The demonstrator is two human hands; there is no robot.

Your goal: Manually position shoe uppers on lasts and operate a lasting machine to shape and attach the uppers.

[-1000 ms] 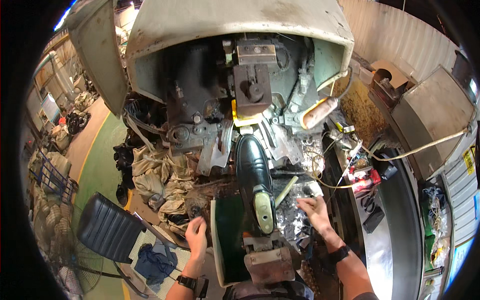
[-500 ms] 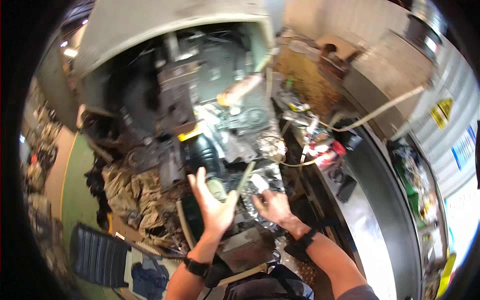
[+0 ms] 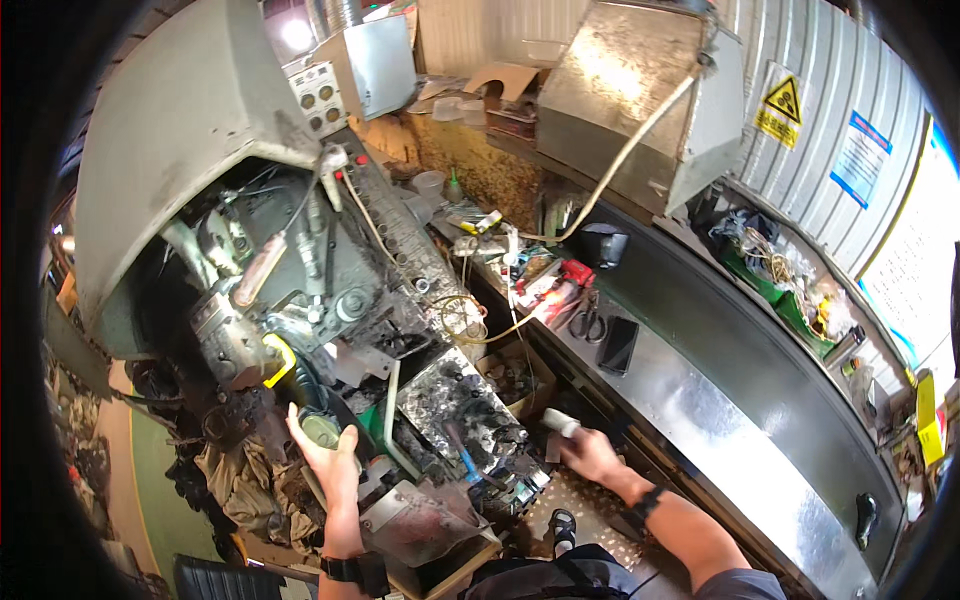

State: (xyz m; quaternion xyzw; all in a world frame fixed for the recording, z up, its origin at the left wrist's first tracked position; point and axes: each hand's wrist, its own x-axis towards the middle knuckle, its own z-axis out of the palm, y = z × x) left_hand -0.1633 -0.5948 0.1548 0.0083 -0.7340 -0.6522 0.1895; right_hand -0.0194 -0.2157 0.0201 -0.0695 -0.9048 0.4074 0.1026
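Observation:
My left hand (image 3: 333, 465) is at the front of a greasy machine (image 3: 345, 300), its thumb and fingers curved round a pale green rounded piece (image 3: 320, 431). Just beyond it lies a dark, glossy, elongated thing with a yellow edge (image 3: 281, 360); whether the two are joined I cannot tell. My right hand (image 3: 592, 456) is closed on a small white cylinder (image 3: 562, 422), held over the gap between the machine and a metal counter. A dirty metal block (image 3: 455, 400) and a blue-handled tool (image 3: 466, 462) sit between my hands.
On the metal counter (image 3: 690, 430) to the right lie a black phone (image 3: 619, 346), scissors (image 3: 588, 318) and a red tool (image 3: 575, 275). A cardboard box (image 3: 520, 375) stands below its edge. Crumpled cloths (image 3: 245, 480) lie at the lower left. A pale hose (image 3: 610, 170) hangs across the back.
The view has swung to the right. My right hand has moved away from my left, from over the machine toward the counter, with the white cylinder. My left hand keeps its grip.

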